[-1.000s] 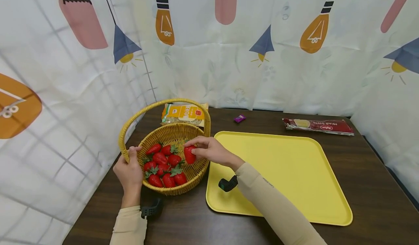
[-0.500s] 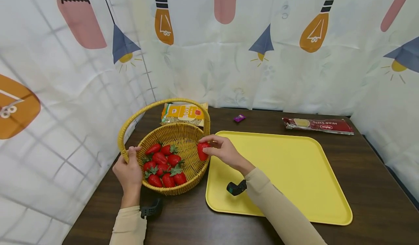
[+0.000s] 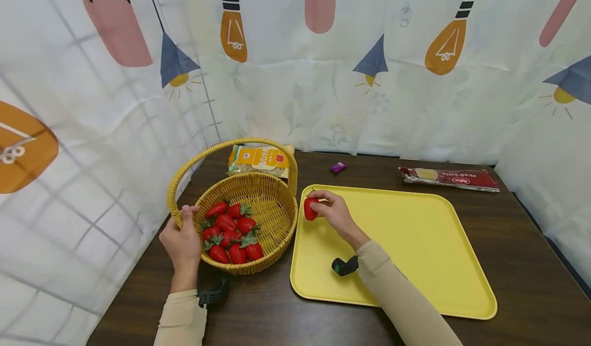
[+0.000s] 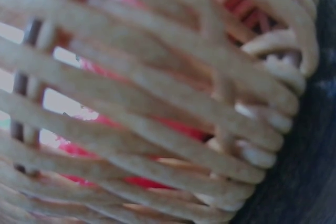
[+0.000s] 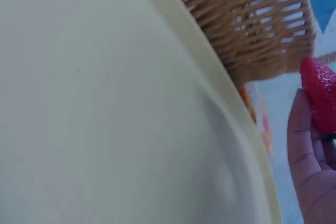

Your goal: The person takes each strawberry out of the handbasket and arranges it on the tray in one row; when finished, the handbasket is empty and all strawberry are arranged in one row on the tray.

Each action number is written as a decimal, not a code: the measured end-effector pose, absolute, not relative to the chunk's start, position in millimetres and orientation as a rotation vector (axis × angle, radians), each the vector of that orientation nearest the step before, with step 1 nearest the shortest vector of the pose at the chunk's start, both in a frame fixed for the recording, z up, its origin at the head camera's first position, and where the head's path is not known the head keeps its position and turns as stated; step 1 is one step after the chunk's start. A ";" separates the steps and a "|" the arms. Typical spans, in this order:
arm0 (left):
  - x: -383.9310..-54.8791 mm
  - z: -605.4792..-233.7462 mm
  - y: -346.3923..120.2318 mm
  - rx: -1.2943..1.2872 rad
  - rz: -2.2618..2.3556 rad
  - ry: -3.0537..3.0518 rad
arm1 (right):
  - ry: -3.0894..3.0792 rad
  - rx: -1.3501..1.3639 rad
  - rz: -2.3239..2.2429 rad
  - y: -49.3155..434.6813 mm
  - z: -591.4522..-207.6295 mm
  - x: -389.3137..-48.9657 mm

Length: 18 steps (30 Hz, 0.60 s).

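A yellow wicker basket [image 3: 277, 233] with a tall arched handle stands on the left of the table. Several strawberries [image 3: 226, 223] with green leaves lie in its left part. My left hand [image 3: 182, 246] grips the left side of the basket where the handle meets the rim; in the left wrist view only the weave [image 4: 157, 87] shows, blurred, with red behind it. My right hand [image 3: 339, 215] pinches one strawberry [image 3: 310, 209] above the far left corner of the yellow tray [image 3: 392, 243]. The right wrist view also has this strawberry [image 5: 319, 93] between fingers and thumb.
Behind the basket lies an orange and clear food packet [image 3: 263, 160]. A small purple wrapped candy [image 3: 338, 167] and a long dark red packet [image 3: 450, 178] lie beyond the tray. A patterned curtain [image 3: 295, 94] encloses the table's back and sides.
My right hand has carried the strawberry rightward, from inside the basket over its rim to above the tray. The left hand has kept its grip on the basket.
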<state>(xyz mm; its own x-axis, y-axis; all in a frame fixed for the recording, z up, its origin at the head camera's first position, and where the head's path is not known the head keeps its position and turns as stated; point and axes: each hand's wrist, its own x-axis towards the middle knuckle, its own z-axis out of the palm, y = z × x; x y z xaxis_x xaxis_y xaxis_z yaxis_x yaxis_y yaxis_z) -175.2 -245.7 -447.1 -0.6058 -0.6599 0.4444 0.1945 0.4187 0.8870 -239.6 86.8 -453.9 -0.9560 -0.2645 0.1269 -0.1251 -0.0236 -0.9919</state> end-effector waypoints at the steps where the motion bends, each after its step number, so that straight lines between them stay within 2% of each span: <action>1: -175.2 -447.2 -245.7 0.399 -1.295 -1.844 | 2.133 -0.404 -2.129 88.0 -456.2 -240.6; 6: -175.2 -447.3 -246.3 0.394 -1.288 -1.851 | 2.170 -0.304 -2.056 93.9 -466.0 -244.7; 18: -175.0 -447.4 -246.2 0.394 -1.294 -1.852 | 2.263 -0.252 -1.948 91.9 -479.8 -247.6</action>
